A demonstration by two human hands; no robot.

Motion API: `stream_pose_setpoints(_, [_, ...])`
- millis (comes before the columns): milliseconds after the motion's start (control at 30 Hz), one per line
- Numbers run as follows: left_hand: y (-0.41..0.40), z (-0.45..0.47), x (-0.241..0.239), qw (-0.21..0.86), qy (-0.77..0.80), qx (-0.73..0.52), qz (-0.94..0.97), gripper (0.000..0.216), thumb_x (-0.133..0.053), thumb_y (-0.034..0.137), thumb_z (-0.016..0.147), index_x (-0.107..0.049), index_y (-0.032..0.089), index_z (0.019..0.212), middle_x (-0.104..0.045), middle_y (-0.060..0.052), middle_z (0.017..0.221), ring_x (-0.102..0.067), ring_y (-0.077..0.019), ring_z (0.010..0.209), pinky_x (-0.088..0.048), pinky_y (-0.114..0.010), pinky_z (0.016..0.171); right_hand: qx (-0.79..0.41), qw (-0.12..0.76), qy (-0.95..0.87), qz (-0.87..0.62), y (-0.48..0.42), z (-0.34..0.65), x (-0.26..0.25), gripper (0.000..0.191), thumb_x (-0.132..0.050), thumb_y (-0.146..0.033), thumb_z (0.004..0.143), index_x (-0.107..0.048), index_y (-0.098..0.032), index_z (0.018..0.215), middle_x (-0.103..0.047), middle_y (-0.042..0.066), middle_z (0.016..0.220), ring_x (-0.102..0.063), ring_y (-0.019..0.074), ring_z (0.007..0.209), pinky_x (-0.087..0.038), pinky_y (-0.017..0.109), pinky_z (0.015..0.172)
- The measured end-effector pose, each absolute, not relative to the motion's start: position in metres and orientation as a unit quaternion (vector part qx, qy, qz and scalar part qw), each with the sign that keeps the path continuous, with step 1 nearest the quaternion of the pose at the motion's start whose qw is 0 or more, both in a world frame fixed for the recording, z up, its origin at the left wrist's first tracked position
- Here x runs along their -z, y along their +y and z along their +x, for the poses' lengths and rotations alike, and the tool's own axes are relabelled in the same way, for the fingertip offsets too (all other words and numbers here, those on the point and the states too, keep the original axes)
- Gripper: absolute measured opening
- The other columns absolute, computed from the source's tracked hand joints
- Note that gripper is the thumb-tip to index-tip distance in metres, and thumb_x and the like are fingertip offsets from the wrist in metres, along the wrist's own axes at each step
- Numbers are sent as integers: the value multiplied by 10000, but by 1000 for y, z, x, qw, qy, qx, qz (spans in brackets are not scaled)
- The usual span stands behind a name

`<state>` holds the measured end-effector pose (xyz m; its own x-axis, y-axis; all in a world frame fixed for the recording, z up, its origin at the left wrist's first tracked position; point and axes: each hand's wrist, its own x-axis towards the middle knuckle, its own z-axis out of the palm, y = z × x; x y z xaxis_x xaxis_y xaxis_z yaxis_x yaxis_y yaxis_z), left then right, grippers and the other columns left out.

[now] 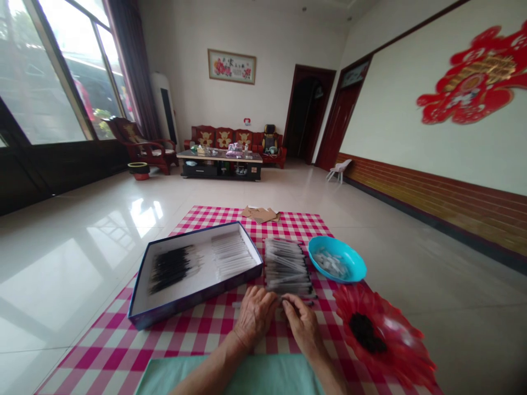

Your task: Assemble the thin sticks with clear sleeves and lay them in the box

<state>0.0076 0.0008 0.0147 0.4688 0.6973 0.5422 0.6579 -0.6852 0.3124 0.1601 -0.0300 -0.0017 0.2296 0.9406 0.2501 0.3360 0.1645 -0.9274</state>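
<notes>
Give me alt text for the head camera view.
A person's left hand and right hand are close together before a pile of slender tubes on a checked tablecloth. A shallow box lies left; a blue bowl and red dish lie right.

Left hand (256, 311) and right hand (303, 321) almost meet beside tubes (287, 267).

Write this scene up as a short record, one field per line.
Hands: left hand and right hand close together at the near side of the tube pile; grip unclear
Left of pile: shallow box with black sticks and white sticks
Right of pile: blue bowl with small whitish pieces
Near right: red dish with dark contents
Far end: brown cardboard pieces
Covering: pink-and-white checked tablecloth
Near edge: green cloth
</notes>
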Motion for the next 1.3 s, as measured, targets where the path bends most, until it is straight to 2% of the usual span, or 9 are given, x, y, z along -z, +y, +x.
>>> stream_pose_setpoints(167, [1, 8, -16, 29, 400, -328, 855, 225, -388, 226, 923, -576, 201, 802, -547, -28, 716, -474, -175, 709, -353, -309, 692, -281, 540, -554, -567, -30, 160, -1, 308, -581, -430, 785, -712, -182, 913, -733, 78, 834, -669, 228, 724, -540, 300, 665])
stream_pose_setpoints(467, [2, 9, -14, 16, 390, -325, 861, 233, -386, 194, 917, -567, 209, 771, -553, -21, 690, -475, -167, 678, -347, -308, 684, -307, 537, -532, -578, -29, 160, -3, 384, -589, -498, 764, -706, -170, 927, -733, 82, 797, -654, 213, 625, -527, 280, 544])
stream_pose_setpoints(633, [2, 8, -14, 18, 387, -322, 864, 226, -392, 196, 915, -573, 210, 780, -558, -21, 697, -476, -170, 683, -351, -305, 685, -318, 518, -519, -600, -28, 160, 4, 391, -541, -519, 797, -683, -162, 874, -714, 68, 684, -642, 207, 587, -496, 258, 492])
stream_pose_setpoints(867, [1, 8, -14, 19, 378, -322, 868, 238, -380, 185, 913, -570, 210, 772, -564, -22, 682, -486, -170, 671, -348, -304, 671, -310, 551, -537, -559, -30, 162, 7, 301, -581, -422, 793, -677, -176, 939, -717, 83, 885, -662, 227, 761, -534, 295, 675])
stream_pose_setpoints(1300, [4, 8, -10, 20, 367, -332, 869, 245, -379, 218, 922, -576, 210, 777, -582, -16, 664, -515, -173, 640, -368, -300, 647, -340, 615, -456, -546, -30, 161, 2, 272, -576, -390, 782, -616, -166, 930, -700, 84, 824, -653, 225, 754, -531, 297, 640])
